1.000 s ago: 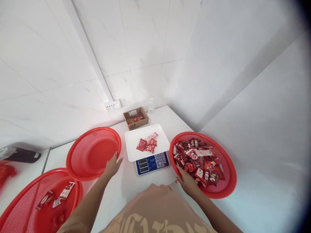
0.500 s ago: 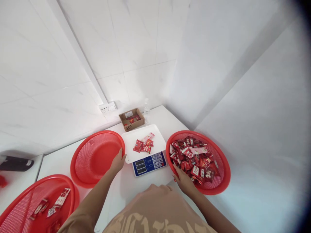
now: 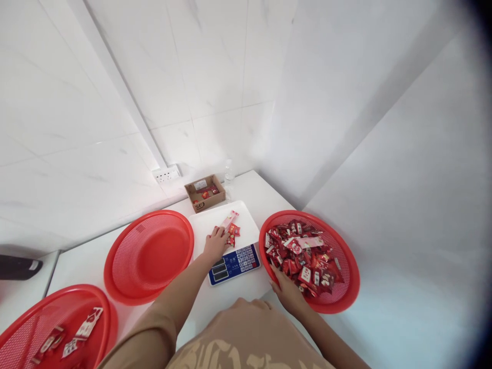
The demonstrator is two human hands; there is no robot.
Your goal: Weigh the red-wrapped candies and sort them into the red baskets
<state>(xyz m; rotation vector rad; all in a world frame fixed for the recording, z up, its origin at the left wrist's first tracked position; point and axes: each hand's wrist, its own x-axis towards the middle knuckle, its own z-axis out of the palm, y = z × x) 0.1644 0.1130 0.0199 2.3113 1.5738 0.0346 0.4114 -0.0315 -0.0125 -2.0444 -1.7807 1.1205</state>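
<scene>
My left hand [image 3: 216, 243] is over the white tray [image 3: 202, 223] of a digital scale [image 3: 234, 264]. Its fingers curl down onto small snack packets, hiding some of them. A red packet [image 3: 233, 233] and a pale pink stick packet [image 3: 230, 219] show beyond the fingertips. With my right hand [image 3: 285, 289] I grip the near left rim of a red plastic basket [image 3: 349, 287], thumb and fingers around the edge. That basket holds a heap of mostly red snack packets [image 3: 307, 261], with a pink one lying across the top.
A second red basket [image 3: 154, 256], with nothing visible inside, stands left of the scale. A third red basket [image 3: 103, 328], at lower left, contains several packets. Behind the scale are a small cardboard box [image 3: 205, 193] and a clear bottle [image 3: 229, 173]. Walls bound the table.
My left hand has left the rim of the middle basket and moved right onto the packets on the scale tray. My right hand still holds its basket. The view has shifted slightly.
</scene>
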